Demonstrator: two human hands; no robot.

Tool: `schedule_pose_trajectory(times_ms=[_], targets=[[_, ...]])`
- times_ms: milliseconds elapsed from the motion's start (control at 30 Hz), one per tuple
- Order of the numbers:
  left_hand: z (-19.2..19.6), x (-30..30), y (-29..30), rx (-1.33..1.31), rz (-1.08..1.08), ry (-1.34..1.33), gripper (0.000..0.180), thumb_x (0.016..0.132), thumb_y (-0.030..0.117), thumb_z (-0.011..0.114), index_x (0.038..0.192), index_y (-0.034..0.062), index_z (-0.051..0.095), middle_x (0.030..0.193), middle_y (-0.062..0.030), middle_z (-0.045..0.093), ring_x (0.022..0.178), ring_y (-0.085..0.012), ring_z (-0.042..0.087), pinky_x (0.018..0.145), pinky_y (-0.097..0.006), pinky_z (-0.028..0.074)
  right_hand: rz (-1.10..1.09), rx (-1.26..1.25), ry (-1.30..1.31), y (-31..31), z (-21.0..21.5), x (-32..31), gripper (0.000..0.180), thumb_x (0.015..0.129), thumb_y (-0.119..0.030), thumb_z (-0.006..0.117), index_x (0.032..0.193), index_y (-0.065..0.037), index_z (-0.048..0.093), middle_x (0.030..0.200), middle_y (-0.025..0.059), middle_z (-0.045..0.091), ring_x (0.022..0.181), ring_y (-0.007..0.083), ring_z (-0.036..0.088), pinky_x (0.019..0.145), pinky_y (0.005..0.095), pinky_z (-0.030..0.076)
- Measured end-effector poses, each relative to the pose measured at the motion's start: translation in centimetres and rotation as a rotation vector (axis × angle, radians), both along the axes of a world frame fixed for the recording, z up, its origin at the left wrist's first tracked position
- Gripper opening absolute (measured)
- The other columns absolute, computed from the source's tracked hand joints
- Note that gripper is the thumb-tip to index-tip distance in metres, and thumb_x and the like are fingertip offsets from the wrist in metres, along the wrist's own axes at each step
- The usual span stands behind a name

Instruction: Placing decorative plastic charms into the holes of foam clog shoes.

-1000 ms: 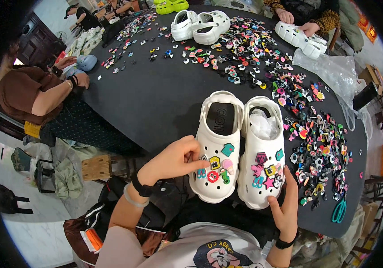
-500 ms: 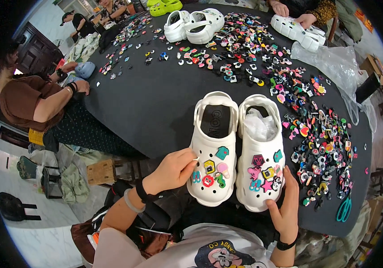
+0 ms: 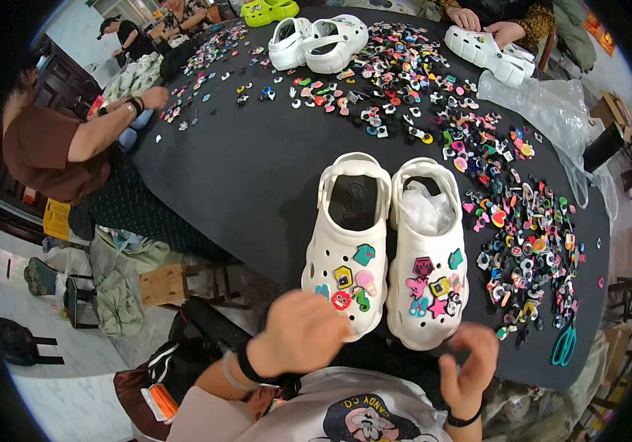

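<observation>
A pair of white clogs lies side by side on the table in front of me, toes toward me. The left clog (image 3: 345,254) carries several rubber charms on its upper, among them a pink-and-cream ice cream charm (image 3: 364,281). More charms cover the right clog (image 3: 425,254), including a pink star charm (image 3: 438,306), and crumpled clear plastic (image 3: 427,209) fills its opening. My left hand (image 3: 303,331), smeared by motion, covers part of the left clog's toe; its fingertips are hidden. Just below the right clog's toe is my right hand (image 3: 469,361), fingers apart and holding nothing.
Loose charms (image 3: 529,250) spread along the right and far side of the black table (image 3: 235,169). Teal scissors (image 3: 565,345) lie at the right edge. White clogs (image 3: 336,46) and a clear plastic bag (image 3: 537,103) sit farther back. Co-workers are at the left and far sides.
My left hand has come down from the left clog's side to its toe. The right hand has left the right clog's side, moving toward me. At left, a co-worker's hand has reached toward the charms.
</observation>
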State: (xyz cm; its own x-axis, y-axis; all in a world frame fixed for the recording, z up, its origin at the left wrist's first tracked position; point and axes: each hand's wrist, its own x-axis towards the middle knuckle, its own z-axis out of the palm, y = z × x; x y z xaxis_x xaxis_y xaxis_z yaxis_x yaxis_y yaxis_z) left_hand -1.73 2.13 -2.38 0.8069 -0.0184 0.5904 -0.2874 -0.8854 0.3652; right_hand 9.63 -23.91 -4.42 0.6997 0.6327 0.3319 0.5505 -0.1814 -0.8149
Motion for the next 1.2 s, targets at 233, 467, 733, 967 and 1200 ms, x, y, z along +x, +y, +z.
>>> schedule_pose_trajectory(times_ms=[233,467,733,967,1200], targets=[[-0.1,-0.4,-6.5,-0.036,-0.132,0.122,0.03,0.055,0.025,0.074,0.076,0.0098,0.06,0.071,-0.0037,0.051,0.058,-0.0191,0.052,0.053,-0.032,0.042,0.269,0.24,0.499,1.7,0.2,-2.3,0.022,0.074,-0.008,0.079,0.093,-0.001,0.069,0.09,0.0144,0.07,0.07,0.0193,0.066,0.063,0.0263,0.051],[1.1,-0.4,-1.7,-0.111,0.22,0.078,0.024,0.072,0.016,0.076,0.084,0.0055,0.059,0.078,-0.0077,0.059,0.066,-0.0274,0.056,0.06,-0.037,0.044,-0.238,0.12,-0.012,-0.6,0.4,2.0,0.021,0.07,0.001,0.075,0.085,-0.003,0.062,0.082,0.0081,0.065,0.067,0.0149,0.059,0.055,0.0251,0.045],[1.3,2.2,2.2,-0.335,0.282,0.464,0.027,0.075,0.014,0.078,0.081,0.0044,0.054,0.065,-0.0051,0.048,0.058,-0.0149,0.046,0.054,-0.029,0.038,-0.444,0.0,0.131,-1.9,-2.4,6.4,0.038,0.085,-0.001,0.065,0.121,-0.004,0.057,0.089,0.0042,0.063,0.065,0.0072,0.048,0.058,0.0218,0.04],[3.4,4.0,4.9,-0.318,0.135,0.887,0.034,0.078,0.025,0.078,0.077,0.0054,0.051,0.059,-0.0037,0.047,0.052,-0.0159,0.045,0.049,-0.03,0.037,-0.273,0.097,0.199,-1.0,-2.4,4.5,0.043,0.085,0.001,0.064,0.126,0.0,0.052,0.097,0.0068,0.064,0.068,0.0071,0.053,0.061,0.0208,0.044],[3.3,5.3,6.0,-0.158,0.022,0.953,0.037,0.08,0.034,0.075,0.08,0.0049,0.051,0.061,-0.0088,0.052,0.053,-0.0242,0.052,0.05,-0.034,0.039,-0.121,0.135,0.23,0.2,-1.6,2.9,0.038,0.083,0.0,0.066,0.12,0.001,0.055,0.093,0.0099,0.067,0.069,0.0099,0.059,0.059,0.0222,0.047]])
